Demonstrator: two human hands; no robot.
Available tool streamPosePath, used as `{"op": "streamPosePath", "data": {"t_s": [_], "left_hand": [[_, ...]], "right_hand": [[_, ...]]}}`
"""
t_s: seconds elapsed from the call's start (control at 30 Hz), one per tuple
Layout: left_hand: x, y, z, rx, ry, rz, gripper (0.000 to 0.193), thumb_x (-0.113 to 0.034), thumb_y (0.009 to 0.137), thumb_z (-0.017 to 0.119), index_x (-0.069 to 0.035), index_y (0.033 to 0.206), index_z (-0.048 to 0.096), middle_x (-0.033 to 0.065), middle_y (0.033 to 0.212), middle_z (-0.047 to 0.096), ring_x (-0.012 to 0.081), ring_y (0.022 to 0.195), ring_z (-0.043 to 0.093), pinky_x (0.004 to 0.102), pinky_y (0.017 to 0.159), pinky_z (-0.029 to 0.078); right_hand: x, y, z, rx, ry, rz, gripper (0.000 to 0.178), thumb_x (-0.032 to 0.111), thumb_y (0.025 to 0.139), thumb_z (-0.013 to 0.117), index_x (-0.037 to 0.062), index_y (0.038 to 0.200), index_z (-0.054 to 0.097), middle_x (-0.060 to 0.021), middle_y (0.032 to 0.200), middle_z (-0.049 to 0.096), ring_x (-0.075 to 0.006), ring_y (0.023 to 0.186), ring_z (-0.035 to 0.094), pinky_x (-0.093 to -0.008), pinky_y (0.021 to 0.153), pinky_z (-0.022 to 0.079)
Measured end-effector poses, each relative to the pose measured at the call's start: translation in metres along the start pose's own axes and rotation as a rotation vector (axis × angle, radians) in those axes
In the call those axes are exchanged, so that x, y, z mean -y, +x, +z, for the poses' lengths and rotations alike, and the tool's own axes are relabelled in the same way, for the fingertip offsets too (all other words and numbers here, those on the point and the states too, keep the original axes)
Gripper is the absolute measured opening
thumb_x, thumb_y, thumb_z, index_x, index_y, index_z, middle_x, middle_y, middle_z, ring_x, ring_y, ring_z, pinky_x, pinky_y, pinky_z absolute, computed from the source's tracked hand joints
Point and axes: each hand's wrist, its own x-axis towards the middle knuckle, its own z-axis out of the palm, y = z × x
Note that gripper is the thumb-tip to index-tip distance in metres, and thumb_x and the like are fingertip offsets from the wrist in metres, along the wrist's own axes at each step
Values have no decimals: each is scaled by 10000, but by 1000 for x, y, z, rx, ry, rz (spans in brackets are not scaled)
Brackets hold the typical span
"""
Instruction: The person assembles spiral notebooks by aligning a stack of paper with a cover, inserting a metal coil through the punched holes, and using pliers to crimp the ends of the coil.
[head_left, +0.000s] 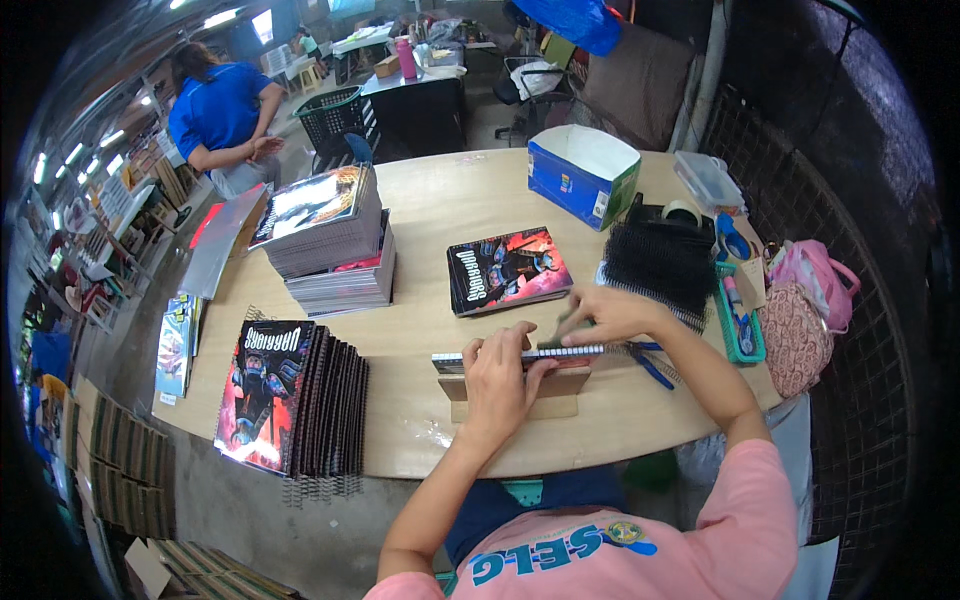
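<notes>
My left hand (pixel 497 378) grips a notebook (pixel 447 362) that stands on edge, its white hole-punched spine side facing up. Behind the hand, a bent piece of brown cardboard (pixel 556 397) props the notebook on the table. At the right end of that spine, my right hand (pixel 612 314) has its fingers curled together around a blurred greyish-green patch I cannot make out. Just beyond lies a short stack of dark, red-patterned notebooks (pixel 510 268). Beside my right forearm rest blue-handled pliers (pixel 652 370) and a heap of black wire coils (pixel 657 252).
Coil-bound notebooks (pixel 290 400) stand in a row at the front left, below tall notebook stacks (pixel 320 225). A blue open box (pixel 580 180) sits at the back. On the right are a green basket (pixel 742 340) and a pink bag (pixel 815 280). A person (pixel 220 115) stands beyond the table.
</notes>
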Motion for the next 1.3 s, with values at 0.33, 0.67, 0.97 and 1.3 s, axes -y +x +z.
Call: {"op": "streamPosePath", "data": {"t_s": [0.33, 0.67, 0.97, 1.3], "left_hand": [[16, -15, -25, -197, 144, -178, 439, -131, 680, 814, -46, 1032, 566, 123, 1045, 552, 282, 997, 554, 416, 905, 420], [23, -17, -39, -187, -61, -257, 280, -24, 719, 766, -2, 929, 582, 129, 934, 563, 286, 816, 578, 372, 716, 479], [50, -31, -44, -231, -229, -399, 223, 22, 763, 712, 4, 955, 599, 115, 922, 609, 233, 853, 627, 341, 717, 534], [58, -31, -53, -224, -254, -433, 207, 76, 774, 676, 16, 958, 603, 101, 871, 645, 169, 830, 656, 281, 619, 577]], "right_hand": [[13, 8, 2, -125, 826, -44, 539, 579, 837, 578, 94, 1003, 746, -178, 1040, 588, -295, 905, 573, -356, 841, 466], [23, 45, 10, 59, 7, -28, 632, 547, 814, 615, -15, 1098, 668, -138, 1101, 608, -219, 1042, 565, -326, 873, 451], [36, 65, 18, -80, 166, -51, 611, 543, 835, 600, -23, 1051, 685, -160, 1012, 610, -248, 910, 592, -337, 831, 453], [35, 90, 35, -68, 563, -204, 536, 503, 893, 549, 4, 1002, 713, -169, 819, 635, -237, 810, 602, -355, 752, 475]]}}
